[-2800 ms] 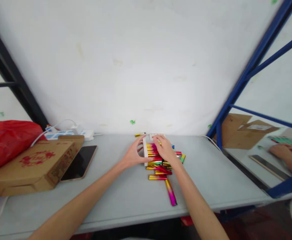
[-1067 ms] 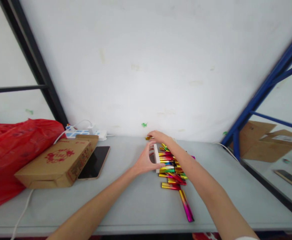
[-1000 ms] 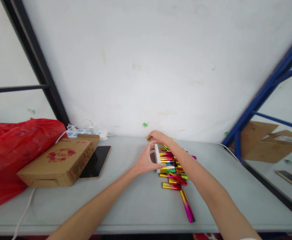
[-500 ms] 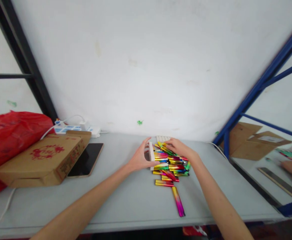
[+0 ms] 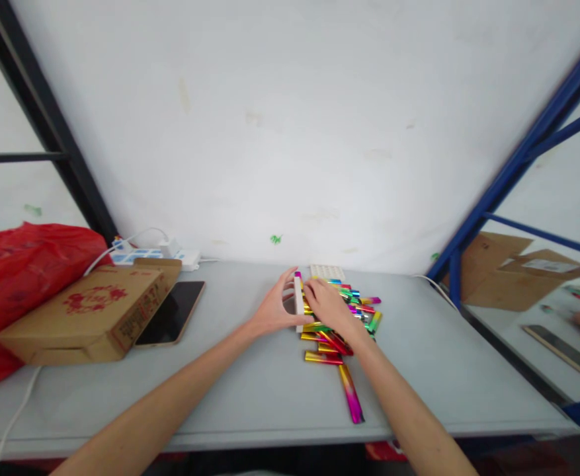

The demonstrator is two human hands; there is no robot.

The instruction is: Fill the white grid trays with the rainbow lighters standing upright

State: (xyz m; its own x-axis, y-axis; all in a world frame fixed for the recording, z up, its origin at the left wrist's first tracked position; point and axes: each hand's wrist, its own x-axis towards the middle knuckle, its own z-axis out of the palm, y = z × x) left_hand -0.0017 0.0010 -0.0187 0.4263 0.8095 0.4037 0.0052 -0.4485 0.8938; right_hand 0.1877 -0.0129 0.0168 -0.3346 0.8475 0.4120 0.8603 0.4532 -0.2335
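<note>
A heap of shiny rainbow-coloured metallic sticks (image 5: 354, 311) lies on the grey table (image 5: 250, 390) near the wall. A white block (image 5: 298, 311) stands on edge at the heap's left side. My left hand (image 5: 274, 311) is curled against that block, gripping it from the left. My right hand (image 5: 327, 304) rests on top of the heap beside the block, fingers bent over the sticks; what they pinch is hidden. One long gold-to-pink stick (image 5: 351, 393) lies apart near the front edge.
A cardboard box (image 5: 91, 314) lies at the left with a phone (image 5: 169, 314) beside it, a red plastic bag (image 5: 6, 277) behind. A power strip (image 5: 155, 254) sits by the wall. A white perforated tray (image 5: 327, 272) lies behind the heap. A blue frame (image 5: 512, 165) borders the right.
My right hand reached to the wall behind the block, then drew back onto the top of the heap beside the block. My left hand stayed on the white block.
</note>
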